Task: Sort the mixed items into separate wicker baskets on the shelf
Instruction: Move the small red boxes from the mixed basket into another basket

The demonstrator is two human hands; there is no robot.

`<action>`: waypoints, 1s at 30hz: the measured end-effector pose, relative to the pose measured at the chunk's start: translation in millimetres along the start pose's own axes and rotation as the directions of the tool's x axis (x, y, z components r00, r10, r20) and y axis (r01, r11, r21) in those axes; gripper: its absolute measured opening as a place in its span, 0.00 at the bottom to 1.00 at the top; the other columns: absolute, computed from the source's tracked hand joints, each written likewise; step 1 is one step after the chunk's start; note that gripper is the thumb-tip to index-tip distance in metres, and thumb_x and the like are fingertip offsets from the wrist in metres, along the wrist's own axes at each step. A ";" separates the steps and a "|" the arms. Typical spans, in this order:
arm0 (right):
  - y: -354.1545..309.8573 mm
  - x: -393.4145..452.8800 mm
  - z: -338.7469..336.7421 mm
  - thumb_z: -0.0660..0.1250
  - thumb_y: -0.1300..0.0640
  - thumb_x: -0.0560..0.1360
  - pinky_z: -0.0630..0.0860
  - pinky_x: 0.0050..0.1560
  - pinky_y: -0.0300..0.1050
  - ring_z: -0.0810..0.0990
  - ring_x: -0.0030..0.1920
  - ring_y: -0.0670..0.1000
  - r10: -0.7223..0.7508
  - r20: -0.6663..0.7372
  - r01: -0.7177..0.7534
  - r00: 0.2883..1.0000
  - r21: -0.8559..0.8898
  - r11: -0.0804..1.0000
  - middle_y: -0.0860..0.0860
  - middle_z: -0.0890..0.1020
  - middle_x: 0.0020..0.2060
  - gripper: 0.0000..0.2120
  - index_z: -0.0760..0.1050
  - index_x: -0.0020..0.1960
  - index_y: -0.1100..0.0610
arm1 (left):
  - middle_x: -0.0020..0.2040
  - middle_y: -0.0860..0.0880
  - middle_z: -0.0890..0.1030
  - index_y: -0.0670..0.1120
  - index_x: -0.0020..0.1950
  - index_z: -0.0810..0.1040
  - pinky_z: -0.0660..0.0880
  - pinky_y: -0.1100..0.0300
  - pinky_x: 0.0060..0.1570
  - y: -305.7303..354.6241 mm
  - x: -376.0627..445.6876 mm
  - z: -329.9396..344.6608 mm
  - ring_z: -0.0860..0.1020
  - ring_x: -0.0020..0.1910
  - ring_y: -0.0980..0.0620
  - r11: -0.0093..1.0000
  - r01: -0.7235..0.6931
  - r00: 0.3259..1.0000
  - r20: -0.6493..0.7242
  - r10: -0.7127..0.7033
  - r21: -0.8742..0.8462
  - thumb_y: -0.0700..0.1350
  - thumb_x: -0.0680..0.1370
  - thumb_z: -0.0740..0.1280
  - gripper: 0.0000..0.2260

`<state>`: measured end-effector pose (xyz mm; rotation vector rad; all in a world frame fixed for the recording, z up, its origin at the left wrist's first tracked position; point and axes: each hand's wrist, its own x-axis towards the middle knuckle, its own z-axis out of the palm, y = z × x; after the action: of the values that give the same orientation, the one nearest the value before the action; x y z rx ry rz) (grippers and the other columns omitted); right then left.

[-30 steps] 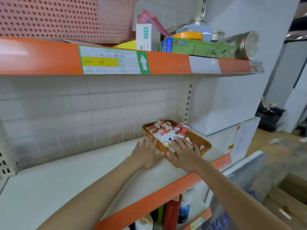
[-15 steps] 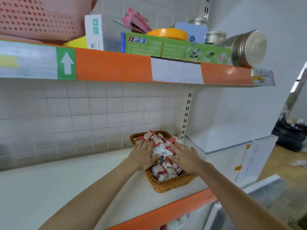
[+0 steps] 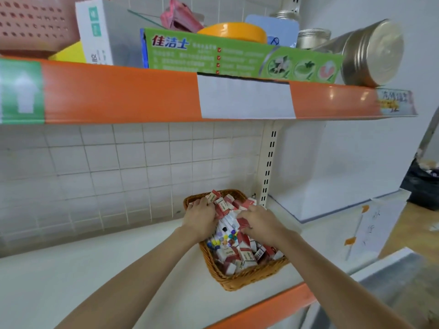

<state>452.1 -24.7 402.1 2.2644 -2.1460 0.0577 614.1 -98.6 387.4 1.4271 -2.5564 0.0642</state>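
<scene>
Wicker basket [image 3: 240, 280] on the white shelf [image 3: 95, 269], lower centre of the frame, filled with small red-and-white boxes [image 3: 245, 255] and coloured-capped pens [image 3: 225, 238]. Left hand [image 3: 202, 217] and right hand [image 3: 260, 222] both reach into it, fingers curled around boxes.

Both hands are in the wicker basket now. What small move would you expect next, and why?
Probably lifting a handful of the red-and-white boxes out. Both the left hand and right hand are curled among them in the wicker basket, which also holds markers with coloured caps, so the contents remain mixed.
</scene>
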 end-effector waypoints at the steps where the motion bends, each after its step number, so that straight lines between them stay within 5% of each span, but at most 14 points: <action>1: -0.7 -0.7 0.0 0.62 0.51 0.79 0.65 0.67 0.50 0.66 0.68 0.54 -0.011 -0.030 0.011 0.999 0.001 1.000 0.53 0.69 0.68 0.22 0.66 0.73 0.52 | 0.63 0.42 0.70 0.42 0.65 0.70 0.66 0.50 0.64 -0.7 -0.3 0.8 0.70 0.63 0.41 1.000 -0.002 1.000 -0.013 0.002 -0.021 0.50 0.81 0.58 0.17; 7: -17.1 -5.3 -5.6 0.60 0.51 0.80 0.70 0.52 0.44 0.74 0.56 0.52 -0.095 -0.223 0.121 0.970 0.109 0.987 0.53 0.75 0.58 0.17 0.67 0.66 0.58 | 0.60 0.44 0.70 0.42 0.64 0.71 0.70 0.55 0.58 -5.3 -17.0 -5.4 0.72 0.59 0.45 0.969 -0.024 0.987 -0.162 -0.016 -0.245 0.46 0.79 0.62 0.15; 10: -35.3 -4.9 -5.5 0.61 0.50 0.80 0.68 0.59 0.45 0.71 0.62 0.53 -0.172 -0.266 0.222 0.948 0.169 0.960 0.53 0.75 0.61 0.19 0.67 0.68 0.57 | 0.56 0.45 0.69 0.41 0.62 0.72 0.71 0.59 0.54 -13.7 -34.8 -14.7 0.74 0.53 0.46 0.931 0.008 0.975 -0.203 -0.088 -0.366 0.44 0.77 0.65 0.15; 12: -49.8 -5.8 -4.1 0.61 0.49 0.79 0.67 0.63 0.47 0.70 0.65 0.53 -0.218 -0.283 0.277 0.934 0.191 0.942 0.52 0.74 0.64 0.20 0.68 0.69 0.55 | 0.52 0.47 0.68 0.42 0.60 0.73 0.70 0.61 0.50 -23.7 -49.1 -17.3 0.73 0.49 0.48 0.927 0.038 0.970 -0.208 -0.124 -0.374 0.44 0.77 0.67 0.14; 19: -111.9 -2.8 2.5 0.63 0.51 0.78 0.70 0.53 0.47 0.72 0.57 0.52 -0.337 -0.326 0.420 0.883 0.229 0.878 0.51 0.76 0.53 0.10 0.72 0.56 0.55 | 0.50 0.47 0.69 0.41 0.57 0.76 0.71 0.62 0.50 -69.8 -109.7 -27.1 0.74 0.49 0.46 0.924 0.172 0.949 -0.195 -0.249 -0.342 0.40 0.74 0.68 0.11; 30: -280.1 -19.1 8.7 0.63 0.50 0.78 0.67 0.57 0.45 0.71 0.59 0.52 -0.501 -0.291 0.566 0.815 0.214 0.796 0.52 0.77 0.56 0.14 0.74 0.59 0.57 | 0.52 0.46 0.71 0.42 0.58 0.76 0.69 0.63 0.49 -186.0 -247.9 -65.4 0.74 0.52 0.47 0.901 0.352 0.893 -0.200 -0.404 -0.252 0.43 0.75 0.68 0.13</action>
<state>731.0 9.1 395.4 2.7836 -1.3890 0.6200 908.0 19.5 388.2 1.6859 -1.9810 -0.0828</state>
